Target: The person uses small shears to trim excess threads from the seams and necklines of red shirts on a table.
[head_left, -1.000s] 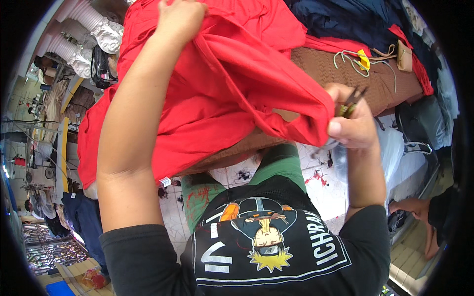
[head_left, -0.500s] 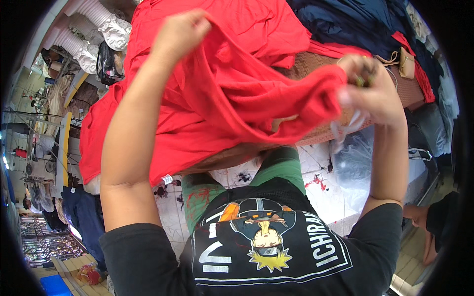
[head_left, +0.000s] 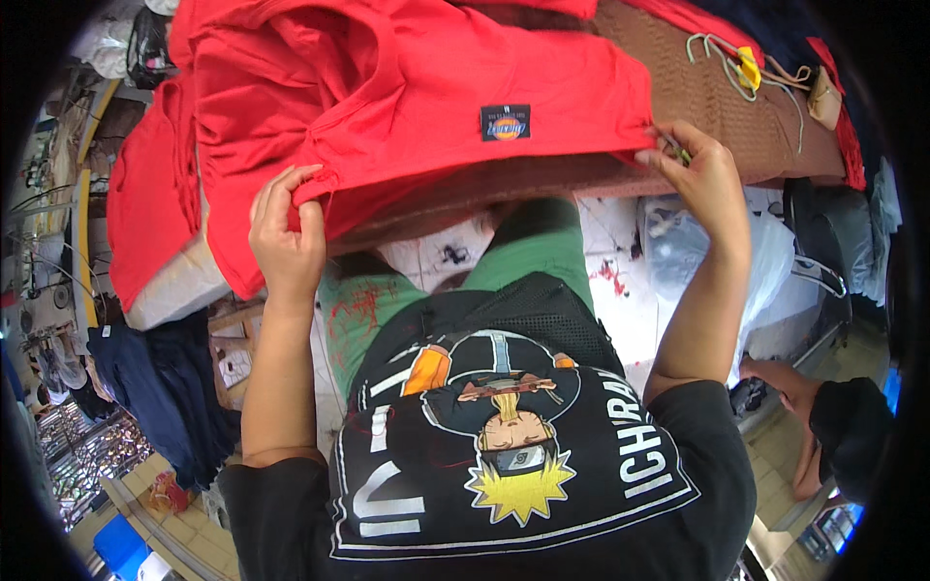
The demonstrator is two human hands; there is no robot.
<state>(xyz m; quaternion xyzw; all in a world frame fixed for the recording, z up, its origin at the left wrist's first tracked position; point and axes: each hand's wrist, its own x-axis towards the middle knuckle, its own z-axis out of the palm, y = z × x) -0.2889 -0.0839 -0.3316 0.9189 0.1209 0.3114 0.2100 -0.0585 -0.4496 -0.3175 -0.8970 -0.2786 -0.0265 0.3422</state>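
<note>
A red knit garment (head_left: 426, 107), seemingly a shirt, is spread over the padded brown surface, its near edge pulled into a nearly straight line. At the left end of that edge my left hand (head_left: 288, 237) pinches the cloth between thumb and fingers. My right hand (head_left: 702, 179) grips the right corner. Something small and yellow-green (head_left: 681, 153) shows among the right fingers, too hidden to name. A dark woven label (head_left: 506, 123) lies flat on the cloth between my hands.
More red cloth (head_left: 145, 194) hangs at the left. A yellow-handled tool with cords (head_left: 748, 70) and a tan pouch (head_left: 824, 100) lie at the far right. Clear plastic bags (head_left: 765, 252) stand right. Dark clothes (head_left: 160, 387) hang left. Another person (head_left: 843, 436) is at the lower right.
Both hands have come down and nearer to me. The bunched red cloth, raised before, is now laid out with its edge stretched between them and the label showing.
</note>
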